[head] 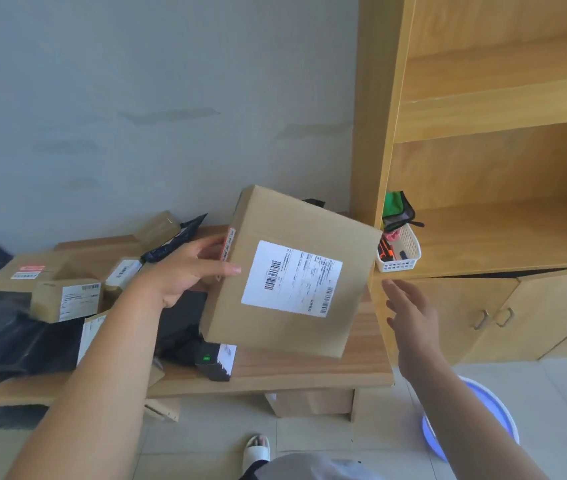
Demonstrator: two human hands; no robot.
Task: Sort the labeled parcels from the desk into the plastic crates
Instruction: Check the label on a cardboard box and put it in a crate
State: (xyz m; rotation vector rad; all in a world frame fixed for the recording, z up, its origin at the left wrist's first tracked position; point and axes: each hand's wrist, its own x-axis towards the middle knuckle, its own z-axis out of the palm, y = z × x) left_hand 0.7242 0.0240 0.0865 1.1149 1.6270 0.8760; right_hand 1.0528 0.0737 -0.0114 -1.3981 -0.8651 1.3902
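Left grip [185, 271] clasps the brown cardboard box with its white barcode label [292, 271] above the wooden bench [309, 368], right hand [413, 317] spread empty; reading that label, then finding its crate, likely comes next.

Soft, even daylight, faint shadows; wide-angle bending at the edges, and perhaps slight blur throughout.

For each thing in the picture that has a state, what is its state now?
cardboard box: lifted above the desk, tilted, label facing the camera.
left hand: gripping the box's left edge.
right hand: open, apart from the box.
cabinet door: slightly ajar at the top.
white basket: on the shelf, holding small items.
small labeled boxes: lying on the desk.
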